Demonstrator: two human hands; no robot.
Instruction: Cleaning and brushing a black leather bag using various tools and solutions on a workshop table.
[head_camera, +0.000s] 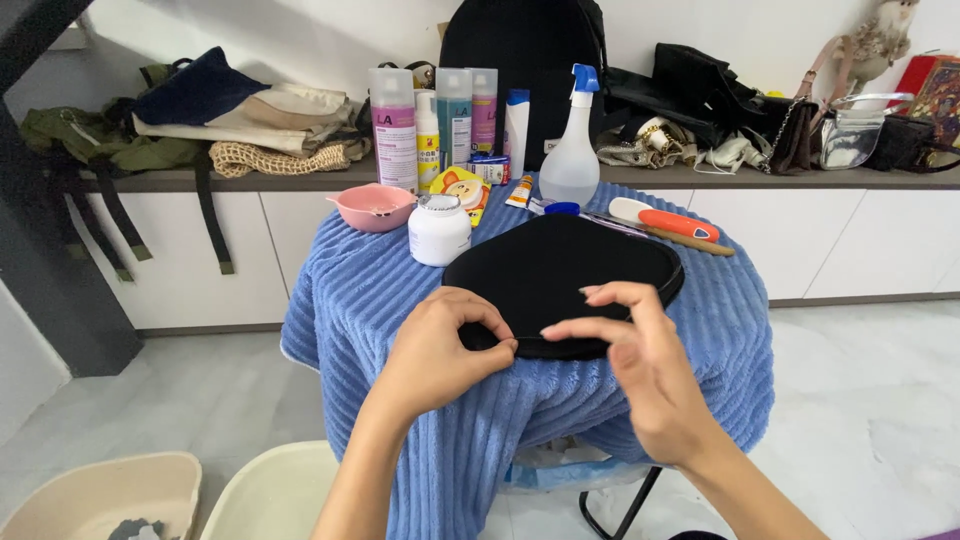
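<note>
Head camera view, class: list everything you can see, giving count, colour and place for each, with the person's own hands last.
Pouch: 1, black, table centre.
Towel: 1, blue, covering table.
Jar: 1, white, behind pouch.
Bowl: 1, pink, table's left.
Spray bottle: 1, clear, blue top, table's back.
Brush: 1, orange-white, right.
Tubs: 2, cream, floor.
Bags: several, shelf.
Left hand: pinching pouch edge.
Right hand: at pouch edge.
</note>
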